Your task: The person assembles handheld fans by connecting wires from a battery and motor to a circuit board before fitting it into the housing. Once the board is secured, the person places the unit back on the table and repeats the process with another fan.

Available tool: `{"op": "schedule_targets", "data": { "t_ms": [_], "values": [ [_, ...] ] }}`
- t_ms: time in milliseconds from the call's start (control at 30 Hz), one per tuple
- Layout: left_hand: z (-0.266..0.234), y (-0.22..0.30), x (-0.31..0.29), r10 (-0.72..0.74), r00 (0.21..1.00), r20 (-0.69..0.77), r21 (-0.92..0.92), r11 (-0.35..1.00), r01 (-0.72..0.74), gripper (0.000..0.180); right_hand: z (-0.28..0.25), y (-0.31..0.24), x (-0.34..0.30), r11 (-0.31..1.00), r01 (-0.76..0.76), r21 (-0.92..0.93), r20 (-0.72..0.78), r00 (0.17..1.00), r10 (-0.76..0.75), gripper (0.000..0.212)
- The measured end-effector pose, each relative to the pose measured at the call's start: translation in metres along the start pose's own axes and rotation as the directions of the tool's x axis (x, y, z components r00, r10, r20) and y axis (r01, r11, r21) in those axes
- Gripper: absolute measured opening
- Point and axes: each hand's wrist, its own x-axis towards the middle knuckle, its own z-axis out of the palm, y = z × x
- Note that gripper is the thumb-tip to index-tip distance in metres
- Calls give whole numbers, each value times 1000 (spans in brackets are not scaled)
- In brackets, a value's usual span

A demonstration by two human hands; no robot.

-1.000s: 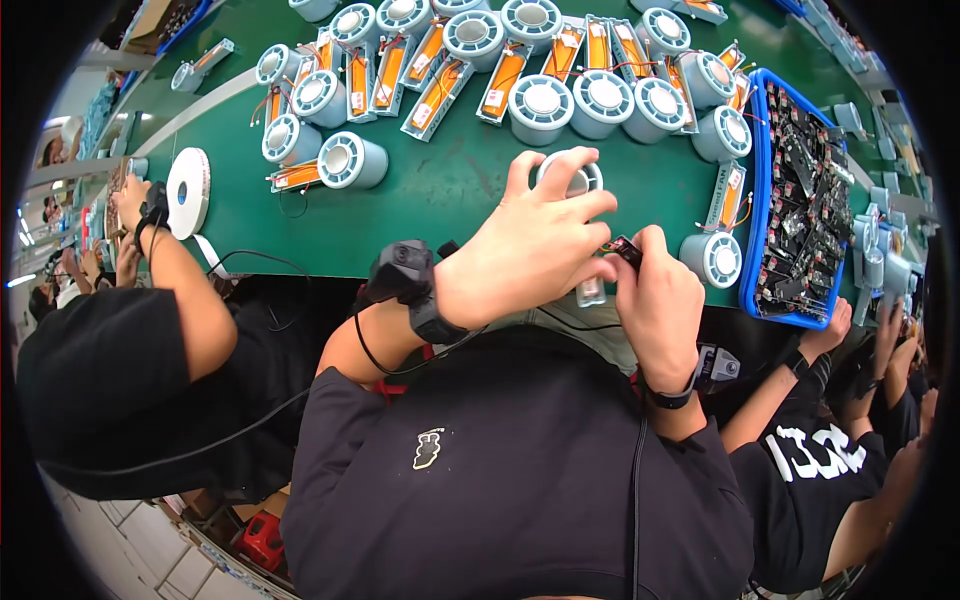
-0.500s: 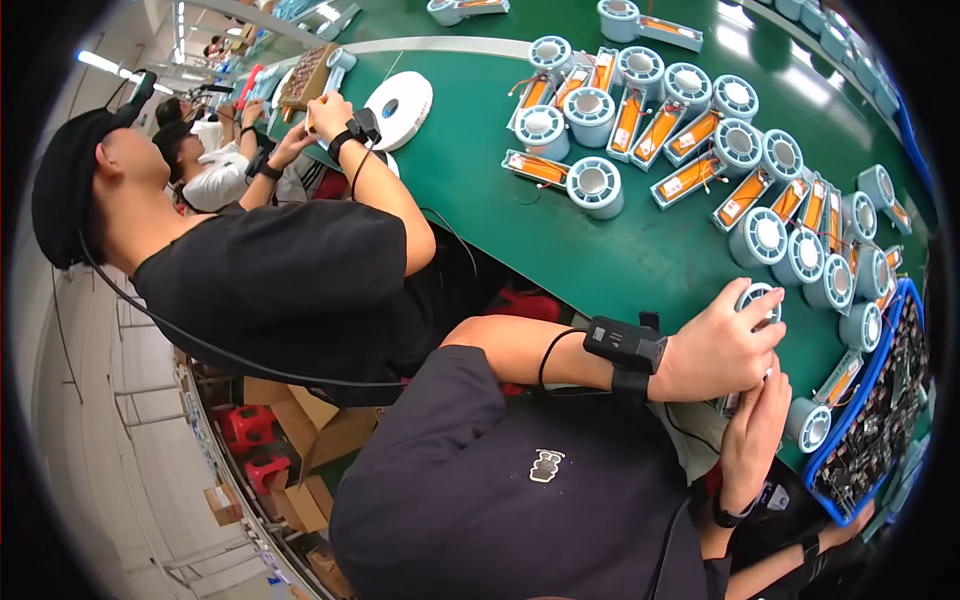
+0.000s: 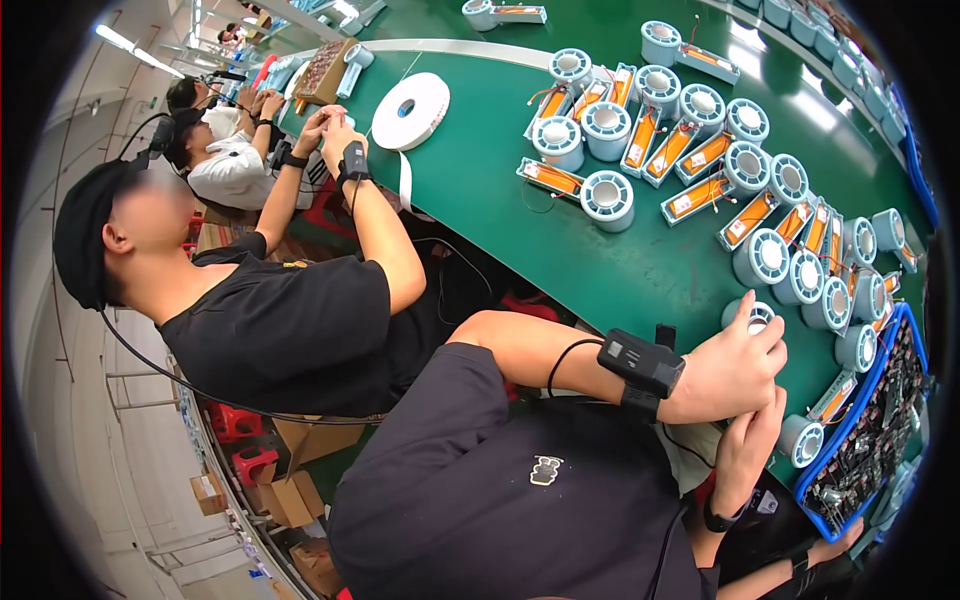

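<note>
My left hand [image 3: 730, 372] is closed around a light-blue handheld fan unit [image 3: 738, 312], its round head showing past the spread index finger and thumb. Just below, my right hand [image 3: 748, 445] has its fingers bent and pressed up against the left palm. Whatever they pinch there is hidden behind the left hand, as is the fan's handle. Several more fan units [image 3: 764, 257] lie close beyond my hands on the green table [image 3: 640, 275]. Each has a round slotted head and an open handle, many with an orange-wrapped battery and thin wires.
To the right stands a blue-rimmed tray [image 3: 822, 470] heaped with small dark parts. A white tape roll [image 3: 411, 110] lies farther left, near a co-worker [image 3: 290, 325] in black. Another person's hand [image 3: 840, 540] reaches in at lower right. Cardboard boxes [image 3: 290, 498] sit behind on the left.
The whole view has shifted slightly. My hands stay together at the fan unit; the left fingers have changed their spread on its head. The co-worker's hands have moved closer together.
</note>
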Motion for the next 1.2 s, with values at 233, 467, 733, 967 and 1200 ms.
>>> {"op": "schedule_targets", "data": {
  "t_ms": [233,467,733,967,1200],
  "values": [
    [-20,-21,-3,117,991,67,-19,993,-116,20,-4,-6,2,992,129,-18,-155,979,-130,33],
    [4,-51,-6,243,965,-98,-103,962,-253,16,-13,-5,4,986,81,145,-194,980,-52,34],
    [12,-69,-15,256,924,-284,-332,878,-345,16,7,-6,9,983,180,37,-323,933,-159,35],
    [17,-64,-22,267,872,-410,-211,902,-375,14,11,-7,11,979,188,-84,-317,926,-205,34],
    [33,-51,-19,279,854,-439,-82,934,-347,12,0,12,-6,922,260,-288,-160,936,-314,32]
  ]
}}
